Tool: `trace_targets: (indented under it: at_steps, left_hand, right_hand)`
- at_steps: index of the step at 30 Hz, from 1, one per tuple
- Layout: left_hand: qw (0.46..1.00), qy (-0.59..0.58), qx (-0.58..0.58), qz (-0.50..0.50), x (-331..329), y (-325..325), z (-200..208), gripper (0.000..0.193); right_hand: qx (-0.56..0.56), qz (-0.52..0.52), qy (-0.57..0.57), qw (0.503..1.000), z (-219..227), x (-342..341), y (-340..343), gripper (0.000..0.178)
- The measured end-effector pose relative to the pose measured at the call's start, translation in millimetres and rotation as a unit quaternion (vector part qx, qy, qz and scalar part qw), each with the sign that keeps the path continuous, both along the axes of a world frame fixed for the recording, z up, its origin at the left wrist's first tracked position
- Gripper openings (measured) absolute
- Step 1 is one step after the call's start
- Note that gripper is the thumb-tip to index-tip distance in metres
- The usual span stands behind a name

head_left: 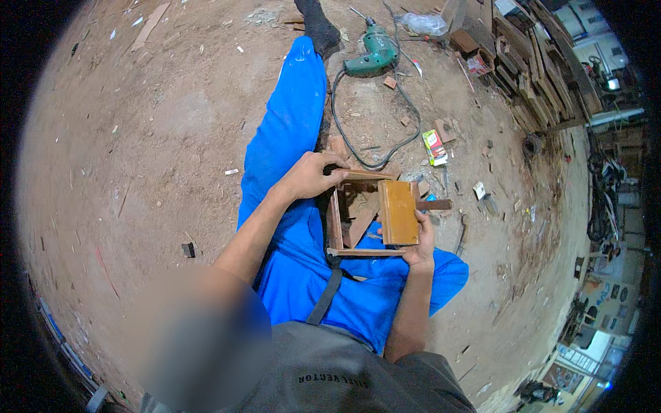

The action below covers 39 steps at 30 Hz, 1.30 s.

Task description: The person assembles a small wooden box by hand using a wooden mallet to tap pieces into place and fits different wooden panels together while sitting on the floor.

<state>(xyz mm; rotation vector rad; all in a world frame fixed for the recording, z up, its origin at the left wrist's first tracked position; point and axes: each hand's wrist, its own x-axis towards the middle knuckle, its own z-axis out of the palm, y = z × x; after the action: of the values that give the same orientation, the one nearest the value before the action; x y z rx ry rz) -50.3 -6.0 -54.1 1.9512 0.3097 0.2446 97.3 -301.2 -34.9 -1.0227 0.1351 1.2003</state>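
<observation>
Across my lap lies an open rectangular wooden frame (pixel 335 224) with thin dark-brown sides. My left hand (pixel 313 176) is closed on its far left corner, fingers bent over the edge. A yellow-brown varnished wooden piece (pixel 399 215), like a small drawer front, stands at the frame's right side. Around its right edge my right hand (pixel 423 244) is closed, with some fingers hidden behind it. Just beyond that hand, a short dark wooden stick (pixel 434 204) juts out to the right. Loose wood strips (pixel 363 220) show through the frame's opening.
A green corded power drill (pixel 374 54) lies beyond my foot, its black cable (pixel 335 113) looping toward the frame. A small red, white and green box (pixel 434 147) rests right of the cable. Stacked wood (pixel 530 69) stands far right. Scraps litter the dirt floor (pixel 158 172).
</observation>
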Motion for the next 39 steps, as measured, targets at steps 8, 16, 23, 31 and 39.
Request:
trace_targets:
  at_steps: [8,16,23,31,39]
  left_hand:
    - [0.999,0.025,0.015,-0.014,3,-1,5,0.032]
    - [1.000,0.009,-0.021,-0.007,5,-2,4,0.035]
    - [0.962,0.005,-0.268,0.050,14,8,-12,0.070]
    - [0.956,0.044,-0.291,0.020,7,14,5,0.076]
    - [0.960,0.044,-0.274,0.026,7,16,-3,0.077]
  right_hand:
    - [-0.026,-0.055,-0.050,0.997,-27,6,-11,0.045]
    - [-0.319,0.030,-0.436,0.841,-18,6,-15,0.034]
    - [-0.354,0.183,-0.588,0.704,55,-25,29,0.075]
    - [-0.327,0.178,-0.439,0.818,53,-19,21,0.050]
    - [-0.334,0.169,-0.464,0.803,46,-4,11,0.041]
